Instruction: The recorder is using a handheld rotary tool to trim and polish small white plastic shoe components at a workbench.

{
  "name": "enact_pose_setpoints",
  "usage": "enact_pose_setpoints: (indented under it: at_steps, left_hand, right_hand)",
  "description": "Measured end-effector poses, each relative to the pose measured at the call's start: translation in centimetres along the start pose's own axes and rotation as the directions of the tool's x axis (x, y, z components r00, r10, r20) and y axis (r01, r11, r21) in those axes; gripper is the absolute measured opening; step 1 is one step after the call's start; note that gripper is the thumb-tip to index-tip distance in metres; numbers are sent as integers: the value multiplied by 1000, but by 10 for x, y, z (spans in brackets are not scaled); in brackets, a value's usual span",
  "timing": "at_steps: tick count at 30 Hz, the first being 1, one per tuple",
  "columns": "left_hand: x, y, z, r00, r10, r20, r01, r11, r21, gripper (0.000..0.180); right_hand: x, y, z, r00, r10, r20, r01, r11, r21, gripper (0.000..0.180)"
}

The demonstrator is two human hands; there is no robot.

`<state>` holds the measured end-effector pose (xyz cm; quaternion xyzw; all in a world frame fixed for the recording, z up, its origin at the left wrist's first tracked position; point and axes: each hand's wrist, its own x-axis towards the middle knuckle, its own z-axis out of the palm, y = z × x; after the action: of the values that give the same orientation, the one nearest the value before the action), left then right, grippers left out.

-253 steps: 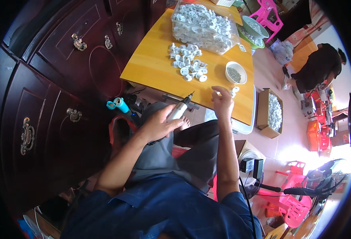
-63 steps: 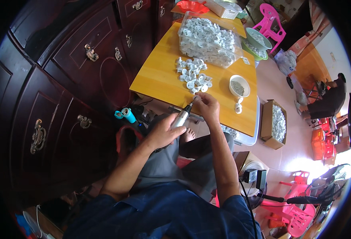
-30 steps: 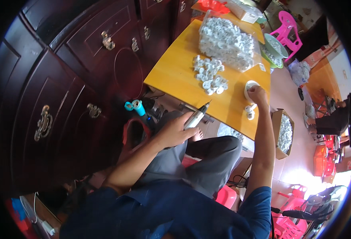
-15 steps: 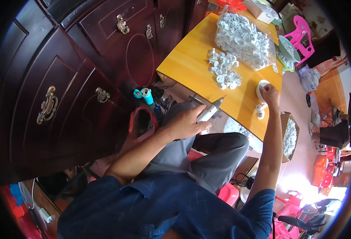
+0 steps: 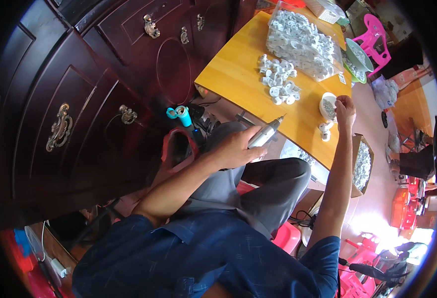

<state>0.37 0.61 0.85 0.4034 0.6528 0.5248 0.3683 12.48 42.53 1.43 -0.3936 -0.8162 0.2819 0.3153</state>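
My left hand (image 5: 233, 150) is wrapped round a grey electric screwdriver (image 5: 266, 134), whose thin tip points up and away over the table's near edge. Beside a small white bowl (image 5: 326, 95) on the yellow table (image 5: 228, 69), my right hand (image 5: 346, 114) is raised with its fingertips pinched together. Whatever they hold is too small to make out. Many tiny metallic pieces, seemingly screws, lie in the bowl. A few round white plastic parts (image 5: 324, 130) sit just nearer than the bowl. Farther left lies a loose pile of similar white parts (image 5: 280, 82).
A clear plastic bin (image 5: 305, 67) full of white parts stands at the table's far side. Green bowls (image 5: 359, 55) are beyond its right edge. A cardboard box (image 5: 369, 149) of white parts stands right of my forearm. Dark cabinets (image 5: 74, 114) line the left.
My right hand has lifted out of the white bowl and moved to its right side, leaving the metallic pieces visible. The screwdriver has shifted slightly to the right and away.
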Motion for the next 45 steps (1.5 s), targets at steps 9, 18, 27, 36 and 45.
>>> enact_pose_setpoints:
  at_steps: [9,18,27,36,45]
  left_hand:
    - [-7,9,-8,1000,-14,-11,12,993,-121,60]
    - [-5,1,-9,1000,-14,-27,11,992,-128,62]
    - [-5,0,-12,997,59,-44,-57,998,32,62]
    - [-5,9,-14,992,-66,107,91,964,-251,59]
    - [-3,-6,-15,996,-87,20,89,978,-187,63]
  right_hand:
    - [-99,-83,59,951,40,306,-230,756,613,16]
    - [-139,-97,90,810,5,586,-545,373,751,9]
    - [-142,-100,92,784,10,621,-596,292,748,9]
    - [-138,-82,91,727,-141,672,-648,183,739,12]
    - [-118,-87,97,947,50,318,-257,712,654,21]
